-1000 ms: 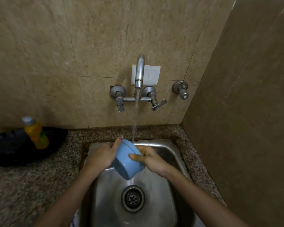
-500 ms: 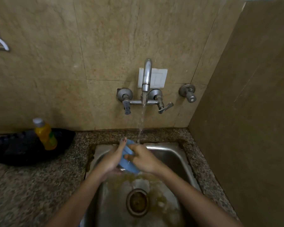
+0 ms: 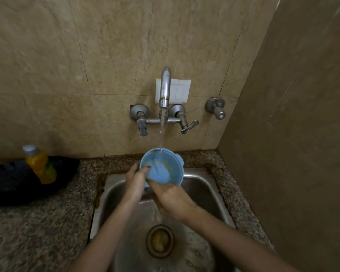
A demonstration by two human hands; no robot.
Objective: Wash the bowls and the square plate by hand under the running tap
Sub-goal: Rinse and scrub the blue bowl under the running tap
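One blue bowl [image 3: 162, 166] under one tap [image 3: 164, 89], both hands' fingers [image 3: 145, 169] grasping it.

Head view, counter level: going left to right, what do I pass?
Black bag → yellow bottle → left hand → blue bowl, held under the tap's stream → granite counter strip beside the sink → side wall. The right hand overlaps the bowl, so it is omitted.

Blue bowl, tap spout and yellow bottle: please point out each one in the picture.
blue bowl [image 3: 166, 170]: head view, on the wet inside wall.
tap spout [image 3: 165, 85]: head view, on the upright metal tube.
yellow bottle [image 3: 41, 166]: head view, on the middle of its body.
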